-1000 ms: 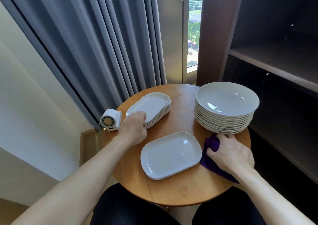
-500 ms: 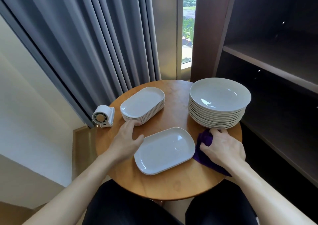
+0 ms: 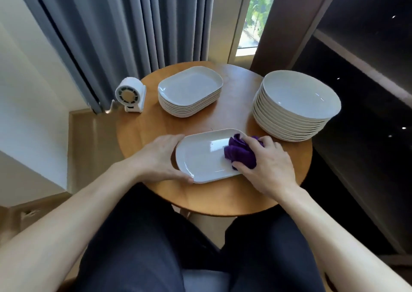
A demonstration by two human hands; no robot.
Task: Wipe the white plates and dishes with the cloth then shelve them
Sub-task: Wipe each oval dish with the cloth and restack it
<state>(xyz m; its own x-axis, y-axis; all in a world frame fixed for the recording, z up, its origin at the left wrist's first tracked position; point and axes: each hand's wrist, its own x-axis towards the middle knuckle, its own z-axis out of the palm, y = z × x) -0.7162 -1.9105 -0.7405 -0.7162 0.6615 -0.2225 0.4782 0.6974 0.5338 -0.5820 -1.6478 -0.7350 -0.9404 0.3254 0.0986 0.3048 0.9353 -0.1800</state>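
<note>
Head view first: we look down past grey pleated curtains (image 3: pixel 133 35) hanging across the back left, with a narrow strip of window (image 3: pixel 256 12) beside them. On the right we see a dark wooden shelving unit (image 3: pixel 356 53), its boards running away from us. In the lower part of the view our dark trousers (image 3: pixel 145 247) fill the space under the table edge.

Between these stands a round wooden table (image 3: pixel 236 104). At its right edge, near the shelving, sits a tall stack of round white dishes (image 3: pixel 298 104). At the back, left of centre, sits a lower stack of white oblong plates (image 3: pixel 189 91), well apart from the round ones.

Nearest us, a single white oblong plate (image 3: pixel 200 158) lies flat on the table. Our left hand (image 3: pixel 160 158) grips its left end, fingers curled over the far rim and thumb against the near rim. Our right hand (image 3: pixel 269 164) has its fingers closed round a bunched purple cloth (image 3: pixel 239 153), which it presses down on the right part of that plate; the hand covers the plate's right end.

Smallest, a small white plastic fan (image 3: pixel 130 95) stands upright at the table's back left edge, just beside the oblong stack and close to the curtains.
</note>
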